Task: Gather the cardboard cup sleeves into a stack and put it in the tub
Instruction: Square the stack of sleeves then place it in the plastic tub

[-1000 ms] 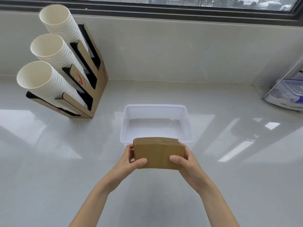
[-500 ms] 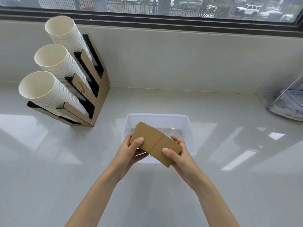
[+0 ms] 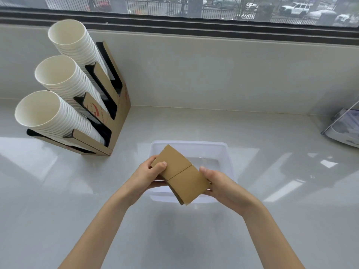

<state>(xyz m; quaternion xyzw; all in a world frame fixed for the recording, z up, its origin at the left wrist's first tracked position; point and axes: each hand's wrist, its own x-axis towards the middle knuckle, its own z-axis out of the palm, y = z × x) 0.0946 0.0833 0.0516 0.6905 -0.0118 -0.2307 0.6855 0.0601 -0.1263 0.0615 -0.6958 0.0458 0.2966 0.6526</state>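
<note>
A stack of brown cardboard cup sleeves (image 3: 180, 174) is held flat and turned diagonally over the near half of a clear plastic tub (image 3: 228, 152) on the white counter. My left hand (image 3: 149, 175) grips the stack's upper left end, thumb on top. My right hand (image 3: 219, 184) holds its lower right end from the side. The tub's near rim is partly hidden behind the sleeves and my hands; what shows of its inside holds nothing.
A cardboard rack (image 3: 116, 113) with three slanted columns of white paper cups (image 3: 58, 121) stands at the left rear. A clear-lidded appliance (image 3: 345, 131) sits at the right edge. A low wall and window run along the back.
Both hands carried the sleeve stack forward from in front of the tub to over it, and rotated it from level to a diagonal tilt.
</note>
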